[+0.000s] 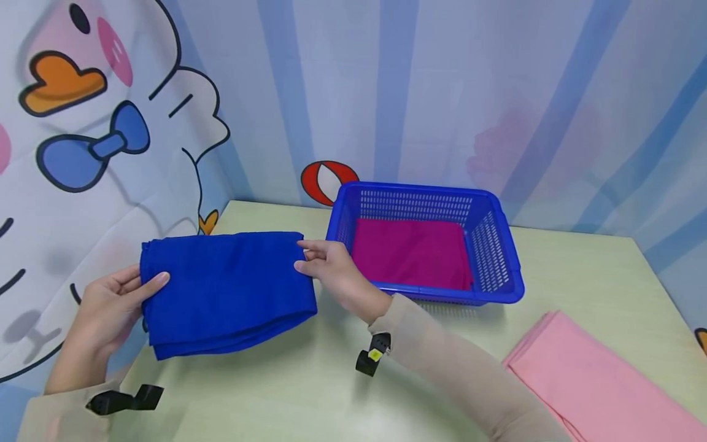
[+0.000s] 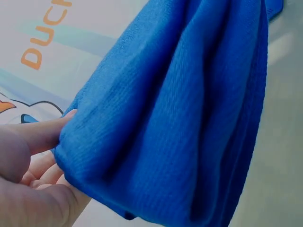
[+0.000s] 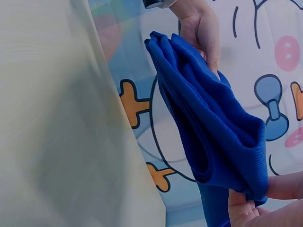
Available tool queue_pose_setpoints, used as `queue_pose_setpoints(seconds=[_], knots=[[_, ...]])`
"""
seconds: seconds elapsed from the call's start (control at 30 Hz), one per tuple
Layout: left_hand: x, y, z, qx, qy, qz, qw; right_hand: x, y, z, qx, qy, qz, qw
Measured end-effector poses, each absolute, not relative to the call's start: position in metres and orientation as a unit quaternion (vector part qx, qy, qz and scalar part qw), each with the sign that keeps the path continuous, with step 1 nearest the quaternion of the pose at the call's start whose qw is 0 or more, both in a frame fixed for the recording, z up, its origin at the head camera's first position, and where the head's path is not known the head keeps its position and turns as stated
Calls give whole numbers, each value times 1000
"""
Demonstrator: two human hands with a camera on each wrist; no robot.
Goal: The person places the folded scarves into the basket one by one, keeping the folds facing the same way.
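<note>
A folded blue cloth hangs in the air above the table, held at both ends. My left hand pinches its left edge, thumb on the near face and fingers behind. At the upper right corner, my right hand pinches it between thumb and fingers. Several stacked layers of the cloth show in the right wrist view, sagging loosely between the hands. From the left wrist, soft folds of the cloth fill most of the view.
Right of the cloth stands a blue plastic basket with a folded magenta cloth lying flat inside. A folded pink cloth lies at the table's near right. Behind the pale table hangs a printed cartoon backdrop.
</note>
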State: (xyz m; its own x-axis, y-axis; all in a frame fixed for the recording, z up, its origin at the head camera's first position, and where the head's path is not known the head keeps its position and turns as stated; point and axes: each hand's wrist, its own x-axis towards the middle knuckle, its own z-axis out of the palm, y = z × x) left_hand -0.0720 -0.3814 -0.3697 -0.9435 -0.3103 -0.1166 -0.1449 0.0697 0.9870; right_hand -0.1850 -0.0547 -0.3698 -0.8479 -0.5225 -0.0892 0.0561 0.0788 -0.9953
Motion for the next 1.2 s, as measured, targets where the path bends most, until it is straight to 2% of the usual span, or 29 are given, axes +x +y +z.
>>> queue_pose_setpoints(seconds=[0.4, 0.87, 1.2], knots=[[-92, -358, -352, 127, -747, -649, 68, -199, -24, -349, -152, 721, -644, 203], [-126, -325, -337, 92, -741, -664, 44, -217, 18, -335, -119, 719, -650, 214], [-153, -298, -324, 40, -715, -697, 31, -228, 48, -322, -103, 700, -678, 199]])
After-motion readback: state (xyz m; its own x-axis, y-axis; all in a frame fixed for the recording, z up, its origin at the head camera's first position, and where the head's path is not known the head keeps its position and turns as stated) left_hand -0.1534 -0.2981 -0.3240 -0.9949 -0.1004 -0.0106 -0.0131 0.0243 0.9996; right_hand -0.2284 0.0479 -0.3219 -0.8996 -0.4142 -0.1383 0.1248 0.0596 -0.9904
